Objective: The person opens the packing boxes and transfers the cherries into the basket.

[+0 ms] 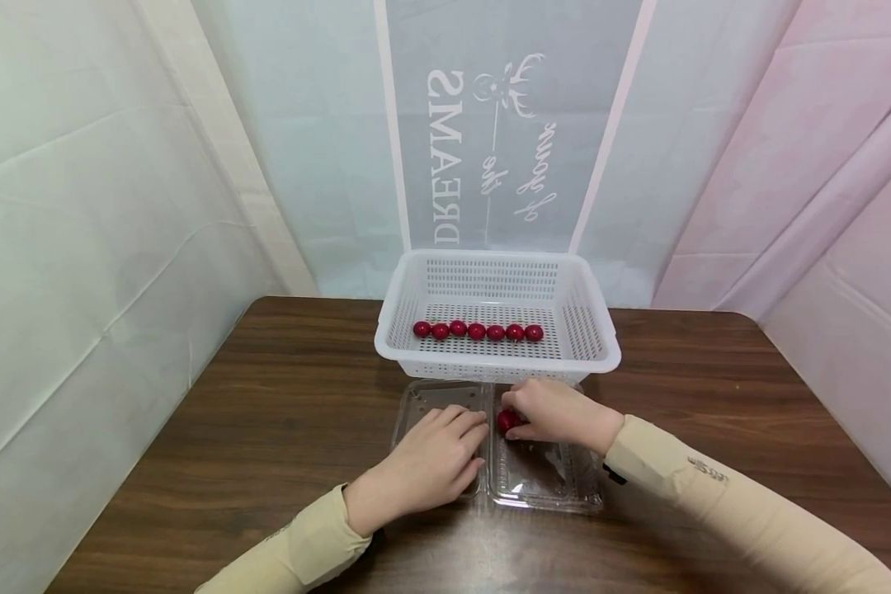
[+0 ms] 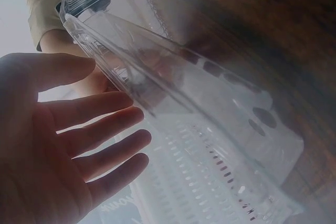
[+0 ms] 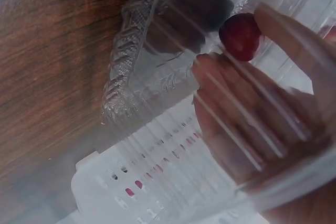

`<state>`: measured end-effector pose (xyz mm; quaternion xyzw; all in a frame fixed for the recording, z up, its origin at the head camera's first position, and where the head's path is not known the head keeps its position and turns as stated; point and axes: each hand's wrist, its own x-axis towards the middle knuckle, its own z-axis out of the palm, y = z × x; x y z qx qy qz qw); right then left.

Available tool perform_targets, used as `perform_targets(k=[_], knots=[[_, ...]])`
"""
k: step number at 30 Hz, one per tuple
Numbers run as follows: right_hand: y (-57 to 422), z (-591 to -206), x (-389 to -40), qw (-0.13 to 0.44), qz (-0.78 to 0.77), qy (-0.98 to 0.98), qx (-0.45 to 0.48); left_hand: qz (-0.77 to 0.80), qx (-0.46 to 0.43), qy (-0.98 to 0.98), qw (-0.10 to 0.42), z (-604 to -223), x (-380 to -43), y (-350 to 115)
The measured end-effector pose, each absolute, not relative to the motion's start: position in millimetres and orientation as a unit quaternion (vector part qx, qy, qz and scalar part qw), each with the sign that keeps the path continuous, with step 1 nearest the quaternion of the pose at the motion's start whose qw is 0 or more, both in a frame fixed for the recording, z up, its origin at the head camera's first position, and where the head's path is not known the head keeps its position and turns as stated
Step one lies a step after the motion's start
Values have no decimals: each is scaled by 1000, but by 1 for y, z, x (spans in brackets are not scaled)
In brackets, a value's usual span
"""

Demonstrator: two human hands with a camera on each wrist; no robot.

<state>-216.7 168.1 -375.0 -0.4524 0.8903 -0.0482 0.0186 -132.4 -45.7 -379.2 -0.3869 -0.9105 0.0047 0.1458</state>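
My right hand pinches a round, glossy dark-red fruit, much like a small plum, between thumb and fingers. It is inside the right half of a hinged clear plastic clamshell box lying spread on the table. In the right wrist view the hand shows through the box's ribbed wall. Over the left half, the lid, lies my left hand, palm down with fingers loosely extended and nothing in its grasp. The left wrist view shows its fingertips right at the clear plastic edge.
Directly behind the box stands a white perforated plastic basket. Several similar red fruits lie in a row across its floor. Dark wood-grain tabletop extends on both sides. Pale cloth hangings surround the table at the back and sides.
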Motion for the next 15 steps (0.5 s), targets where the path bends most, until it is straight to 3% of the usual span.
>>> perform_targets(k=[15], knots=[[164, -378, -217, 18, -51, 889, -454, 1, -389, -909, 147, -377, -132, -46]])
